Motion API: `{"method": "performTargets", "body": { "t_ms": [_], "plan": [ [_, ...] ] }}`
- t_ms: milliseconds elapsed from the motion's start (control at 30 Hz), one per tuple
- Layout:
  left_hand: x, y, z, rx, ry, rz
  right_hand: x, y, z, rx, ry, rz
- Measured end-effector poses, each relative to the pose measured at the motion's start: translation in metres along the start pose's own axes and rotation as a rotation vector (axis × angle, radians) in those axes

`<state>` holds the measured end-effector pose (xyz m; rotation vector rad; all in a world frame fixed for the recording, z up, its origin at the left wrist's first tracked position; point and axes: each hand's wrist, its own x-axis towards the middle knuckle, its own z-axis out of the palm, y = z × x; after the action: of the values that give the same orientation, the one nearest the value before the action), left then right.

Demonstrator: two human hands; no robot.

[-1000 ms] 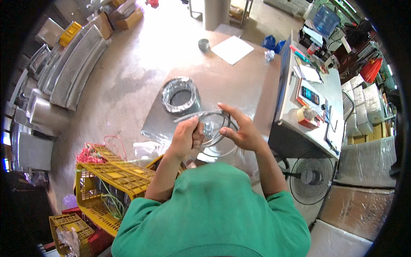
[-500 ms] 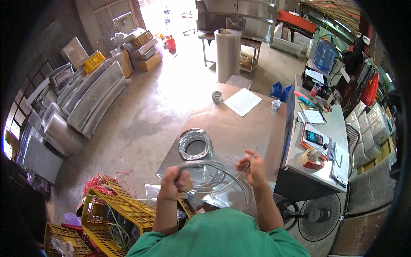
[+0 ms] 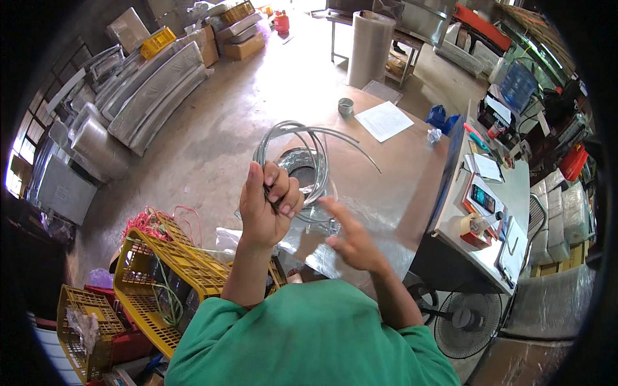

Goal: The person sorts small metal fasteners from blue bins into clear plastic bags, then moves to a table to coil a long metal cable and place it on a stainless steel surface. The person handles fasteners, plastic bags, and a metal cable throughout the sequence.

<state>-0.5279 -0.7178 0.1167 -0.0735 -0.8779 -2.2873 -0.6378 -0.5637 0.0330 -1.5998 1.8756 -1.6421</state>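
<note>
My left hand (image 3: 275, 196) is closed around one side of a coil of thin grey cable or tubing (image 3: 262, 149), holding it up over the table. Its loops stand upright, and one loose end sticks out to the right. Just right of the coil's lower edge is my right hand (image 3: 356, 243), with its index finger stretched out and the thumb apart. Nothing shows in it. Behind the loops, a ring-shaped roll wrapped in shiny silver film (image 3: 295, 156) lies on the table (image 3: 393, 186), partly hidden by the coil.
A tape roll (image 3: 346, 106) and a paper sheet (image 3: 383, 121) lie at the table's far end. To the right are a desk (image 3: 450, 215) with a phone (image 3: 483, 198) and a floor fan (image 3: 468, 323). Yellow crates (image 3: 174, 283) stand at lower left. A tall film roll (image 3: 370, 51) stands beyond.
My left hand has raised the coil and turned it upright. My right hand has let go of the strand it pinched and come lower and further left, its finger extended. The view has shifted.
</note>
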Motion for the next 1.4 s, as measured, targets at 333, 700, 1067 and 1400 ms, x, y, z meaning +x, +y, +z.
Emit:
{"method": "performTargets", "body": {
  "t_ms": [333,700,1067,1400],
  "plan": [
    [-0.001,0.019,-0.032,0.916,0.272,0.159,-0.006,-0.026,-0.036,-0.069,-0.062,0.068],
    [-0.032,0.019,-0.076,0.954,0.218,-0.121,0.031,-0.042,-0.118,-0.548,0.119,-0.106],
    [-0.051,-0.036,-0.065,1.119,0.06,-0.018,0.029,-0.045,-0.083,0.405,-0.342,0.558],
    [-0.037,-0.074,-0.04,1.661,-0.291,0.386,0.049,-0.028,-0.04,0.204,-0.286,0.52]
  ]
}}
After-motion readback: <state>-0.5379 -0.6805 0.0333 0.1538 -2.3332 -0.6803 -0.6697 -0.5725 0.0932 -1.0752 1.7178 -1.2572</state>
